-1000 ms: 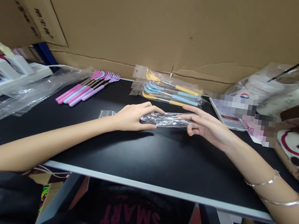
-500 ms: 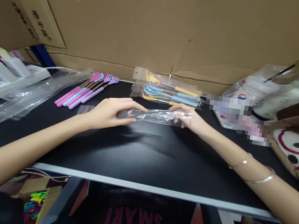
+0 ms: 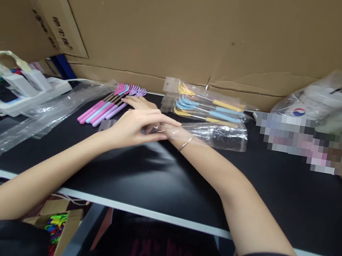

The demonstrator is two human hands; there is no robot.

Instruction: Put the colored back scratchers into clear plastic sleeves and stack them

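Between the thumb and fingers of my left hand [image 3: 135, 126] is the end of a clear plastic bag [image 3: 219, 134], which stretches rightward over my right forearm. My right hand [image 3: 144, 104] reaches across behind the left one. Its fingers are extended at the shaft of a purple back scratcher [image 3: 115, 111], and part of this hand is hidden behind my left hand. Beside that one lie several pink and blue back scratchers [image 3: 95, 109], heads pointing away from me. Farther back, blue and yellow back scratchers in clear bags [image 3: 213, 108] are stacked.
A white power strip [image 3: 31, 98] with cables and a pile of clear plastic bags [image 3: 44, 118] lie at the left. A bagged cup [image 3: 312, 103] stands at the back right, near a blurred patch. A cardboard wall [image 3: 174, 28] closes off the table's [image 3: 181, 182] back.
My right hand has let go of the plastic bag and moved left to the loose back scratchers. My left hand still holds the bag. The view has shifted slightly.
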